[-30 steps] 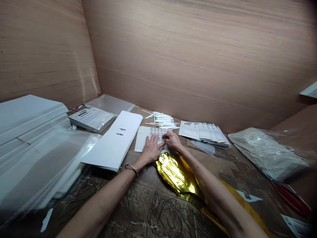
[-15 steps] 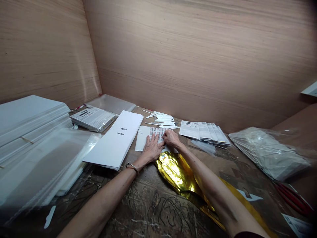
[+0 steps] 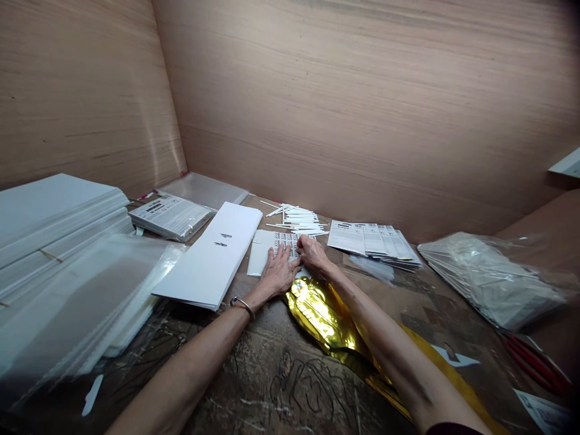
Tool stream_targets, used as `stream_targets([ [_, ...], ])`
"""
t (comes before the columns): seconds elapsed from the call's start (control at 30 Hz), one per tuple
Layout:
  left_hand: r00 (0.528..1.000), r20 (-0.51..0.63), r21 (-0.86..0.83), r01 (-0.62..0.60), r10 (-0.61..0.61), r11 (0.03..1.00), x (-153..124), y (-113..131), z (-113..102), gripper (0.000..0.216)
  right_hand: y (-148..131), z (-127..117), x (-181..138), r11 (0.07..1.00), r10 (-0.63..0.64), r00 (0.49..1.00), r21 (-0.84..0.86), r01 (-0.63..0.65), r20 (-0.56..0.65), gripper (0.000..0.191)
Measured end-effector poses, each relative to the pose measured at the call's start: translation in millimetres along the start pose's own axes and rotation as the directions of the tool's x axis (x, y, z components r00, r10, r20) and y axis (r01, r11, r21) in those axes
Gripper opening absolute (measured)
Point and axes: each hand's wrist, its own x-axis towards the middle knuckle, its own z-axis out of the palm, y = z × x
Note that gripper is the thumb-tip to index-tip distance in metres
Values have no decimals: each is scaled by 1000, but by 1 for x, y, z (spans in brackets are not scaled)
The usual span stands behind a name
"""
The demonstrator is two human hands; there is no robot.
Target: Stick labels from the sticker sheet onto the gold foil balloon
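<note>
My left hand (image 3: 280, 270) lies with fingers spread on a sheet of small printed stickers (image 3: 286, 240), pressing it down. A plain white sheet (image 3: 258, 258) shows at its left. Over the right part of the stickers my right hand (image 3: 313, 254) is closed in a pinch; what lies between the fingertips is hidden. Just below both hands is a shiny gold foil piece (image 3: 317, 314), crumpled, which runs under my right forearm toward the lower right.
White paper sticks (image 3: 299, 219) lie behind the hands. Printed cards (image 3: 371, 240) fan out to the right, near a plastic bag (image 3: 498, 281) and red-handled scissors (image 3: 537, 365). A white folded card (image 3: 212, 257), clear sleeves (image 3: 104, 290) and a white stack (image 3: 58, 205) occupy the left.
My right hand has shifted very slightly to the left over the sticker sheet. My left hand stays in place.
</note>
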Motion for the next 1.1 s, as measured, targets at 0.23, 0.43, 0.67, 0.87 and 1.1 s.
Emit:
stream_targets([
  [0.23,1000,-9,-2,4,-4,1000,0,0,-1,36,4,-3,-4,994,50,997,96,-43,-67,15],
  [0.43,1000,-19,3,1,-1,1000,0,-1,2,36,3,-1,-8,1000,15,1000,-21,-15,-25,17],
  [0.67,1000,-22,6,-1,1,1000,0,0,2,37,3,-1,-6,996,78,997,39,-79,3,11],
  [0.87,1000,-12,13,0,1,1000,-1,0,-1,37,4,0,-3,991,69,997,118,-64,-41,9],
  [1.1,1000,-6,16,-5,5,1000,-1,0,-2,37,-3,2,0,999,34,999,23,-33,-8,12],
])
